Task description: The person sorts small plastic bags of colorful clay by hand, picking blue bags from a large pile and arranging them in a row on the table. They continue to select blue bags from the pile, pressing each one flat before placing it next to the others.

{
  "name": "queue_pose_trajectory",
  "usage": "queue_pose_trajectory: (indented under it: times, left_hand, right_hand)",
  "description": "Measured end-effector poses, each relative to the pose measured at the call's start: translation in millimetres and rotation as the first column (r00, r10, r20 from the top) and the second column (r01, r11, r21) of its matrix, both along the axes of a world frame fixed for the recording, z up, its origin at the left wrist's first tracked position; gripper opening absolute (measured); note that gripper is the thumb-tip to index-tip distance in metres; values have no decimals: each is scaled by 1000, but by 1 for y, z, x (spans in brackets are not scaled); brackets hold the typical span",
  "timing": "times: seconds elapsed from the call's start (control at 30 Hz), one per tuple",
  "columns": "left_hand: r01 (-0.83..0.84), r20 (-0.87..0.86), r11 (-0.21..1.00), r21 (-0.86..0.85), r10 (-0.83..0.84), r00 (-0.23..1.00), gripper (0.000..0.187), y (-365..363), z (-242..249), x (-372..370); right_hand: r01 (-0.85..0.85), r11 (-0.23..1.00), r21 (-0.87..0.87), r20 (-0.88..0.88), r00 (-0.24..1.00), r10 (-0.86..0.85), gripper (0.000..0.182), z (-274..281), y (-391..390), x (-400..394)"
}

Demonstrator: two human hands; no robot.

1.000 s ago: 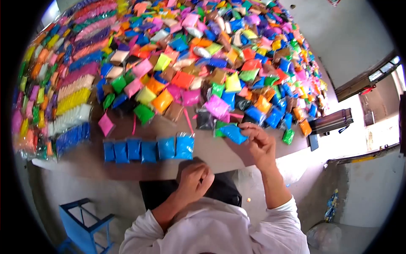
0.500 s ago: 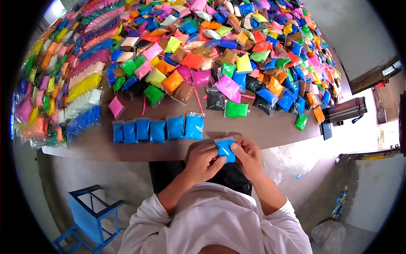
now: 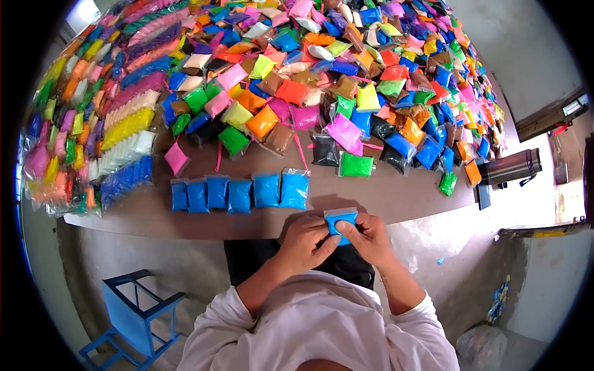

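Observation:
A small clear packet with blue contents (image 3: pixel 340 217) is held between both hands, just off the table's near edge. My left hand (image 3: pixel 305 242) grips its left side, with the thumb low on it. From the right, my right hand (image 3: pixel 366 238) pinches it, the thumb pressed across its front. To the left on the table stands a row of several similar blue packets (image 3: pixel 239 195), side by side. Beyond them, a pink packet (image 3: pixel 176 158) and a green packet (image 3: pixel 356 165) lie at the front of a large heap of coloured packets (image 3: pixel 291 93).
Bundled rows of packets (image 3: pixel 127 141) fill the left of the brown table (image 3: pixel 402 196). A metal flask (image 3: pixel 510 167) lies at its right end beside a dark flat object. A blue stool (image 3: pixel 131 314) stands on the floor at lower left, and clear plastic (image 3: pixel 430 238) lies at right.
The view has shifted a little, moving the table things slightly right and down. My right thumb now lies further over the blue packet, which is more upright between the hands.

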State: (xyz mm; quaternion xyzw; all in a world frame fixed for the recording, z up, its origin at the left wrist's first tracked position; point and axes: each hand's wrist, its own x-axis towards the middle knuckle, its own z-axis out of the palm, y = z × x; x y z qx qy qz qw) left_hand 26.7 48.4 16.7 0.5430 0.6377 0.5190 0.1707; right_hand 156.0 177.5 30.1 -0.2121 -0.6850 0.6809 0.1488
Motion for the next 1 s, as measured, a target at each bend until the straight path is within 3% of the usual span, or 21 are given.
queue_pose_trajectory:
  times: [0.03,0.1,0.2,0.27,0.37,0.5,0.57,0.67,0.7,1.0]
  left_hand:
    - [-20,-45,1000,23,21,999,15,3,1,0]
    - [-55,-37,998,18,56,998,14,1,-7,4]
    - [-99,-43,994,42,100,994,13,3,-8,7]
    - [-112,-61,992,65,116,991,13,2,-7,8]
    - [-105,-44,994,21,106,993,11,1,-6,8]
    - [-133,-57,990,45,135,989,12,1,-5,9]
    - [-124,-71,992,37,126,989,12,-1,-7,8]
    - [-109,-88,992,56,114,990,15,0,-8,7]
    - [-107,-93,993,56,112,989,16,-1,-9,8]
    - [-98,-132,990,99,111,985,19,-1,-13,6]
  right_hand:
    - [-5,1000,1,-1,1000,5,15,-4,7,2]
    - [62,974,219,31,997,-70,21,-15,21,4]
    - [78,957,279,182,974,-132,30,-16,36,-15]
    - [113,967,230,160,975,-152,34,-4,27,-37]
    - [81,911,405,176,970,-165,33,-7,24,-52]
    - [-68,888,454,299,951,-80,27,8,25,-57]
    - [36,813,581,258,939,-225,36,10,21,-60]
    - [36,755,655,297,907,-300,40,10,26,-57]
    - [129,794,594,161,948,-275,38,3,27,-56]
    - [39,824,565,169,972,-162,19,-8,18,-62]
